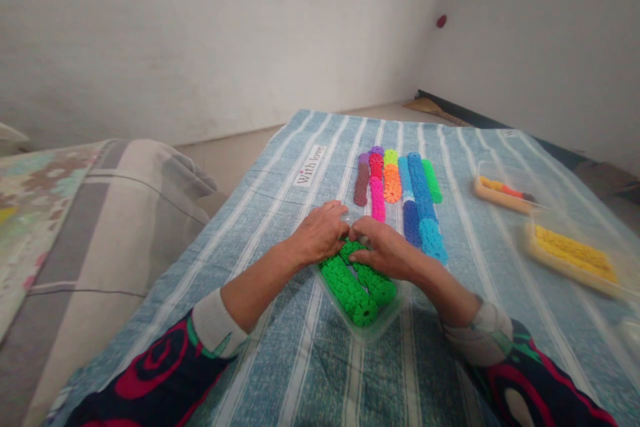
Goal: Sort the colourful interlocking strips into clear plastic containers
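Note:
A clear plastic box (367,335) stands on the striped cloth in front of me, holding rows of green interlocking plastic discs (345,290). At the far end of this box my left hand (323,230) is closed, its fingers curled down by the rim; what they grip is hidden. My right hand (383,247) meets it there, thumb and fingers closed round the end of a row of green discs. The fingertips of both hands nearly touch. Part of the far rim is covered by the hands.
Beyond my hands lie rows of coloured discs: brown (361,183), pink (377,199), orange (393,183), blue (420,187) and green (432,181). To the right stand a box with yellow discs (575,253) and another with an orange-red row (505,188). A draped surface (120,213) is at left.

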`<state>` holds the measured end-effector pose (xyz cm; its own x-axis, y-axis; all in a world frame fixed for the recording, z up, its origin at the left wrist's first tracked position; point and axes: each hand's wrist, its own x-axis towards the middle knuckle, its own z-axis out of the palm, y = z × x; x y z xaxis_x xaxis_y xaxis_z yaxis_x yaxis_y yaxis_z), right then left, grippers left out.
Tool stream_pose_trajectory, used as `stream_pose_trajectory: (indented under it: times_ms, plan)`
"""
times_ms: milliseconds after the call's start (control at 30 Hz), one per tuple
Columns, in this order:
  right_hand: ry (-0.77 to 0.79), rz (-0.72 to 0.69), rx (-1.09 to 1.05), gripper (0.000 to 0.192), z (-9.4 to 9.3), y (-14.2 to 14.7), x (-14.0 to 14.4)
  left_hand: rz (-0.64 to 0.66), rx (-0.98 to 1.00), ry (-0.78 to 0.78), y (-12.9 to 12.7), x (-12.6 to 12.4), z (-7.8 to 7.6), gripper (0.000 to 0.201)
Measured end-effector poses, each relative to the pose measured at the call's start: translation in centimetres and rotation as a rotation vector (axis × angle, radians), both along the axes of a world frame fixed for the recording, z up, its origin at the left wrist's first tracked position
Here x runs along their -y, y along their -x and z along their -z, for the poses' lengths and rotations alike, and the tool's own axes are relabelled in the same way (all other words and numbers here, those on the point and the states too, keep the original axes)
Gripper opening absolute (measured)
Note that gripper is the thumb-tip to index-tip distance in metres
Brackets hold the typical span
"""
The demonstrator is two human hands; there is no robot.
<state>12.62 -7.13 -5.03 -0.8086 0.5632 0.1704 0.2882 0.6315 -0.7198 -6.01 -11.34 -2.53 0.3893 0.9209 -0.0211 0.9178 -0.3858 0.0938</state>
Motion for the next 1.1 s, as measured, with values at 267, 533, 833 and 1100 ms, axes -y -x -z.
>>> stream_pose_trajectory:
  times_ms: [267,533,833,1100]
  plan:
    - [-0.002,-0.010,-0.007,0.025,0.2,-0.1,-0.1,0.037,0.039,-0.077,0.2,-0.4,0.8,0.014]
    - [0.035,0.003,-0.001,0.024,-0.1,-0.1,0.1,0.126,0.103,-0.093,1.2,-0.3,1.5,0.015]
    - [0.039,-0.019,0.001,0.023,0.2,-0.3,0.1,0.085,0.130,-0.055,0.5,0.0,0.7,0.019]
    - [0.047,-0.039,0.018,0.023,0.1,-0.5,0.0,0.103,0.117,0.018,0.0,-0.5,0.4,0.017]
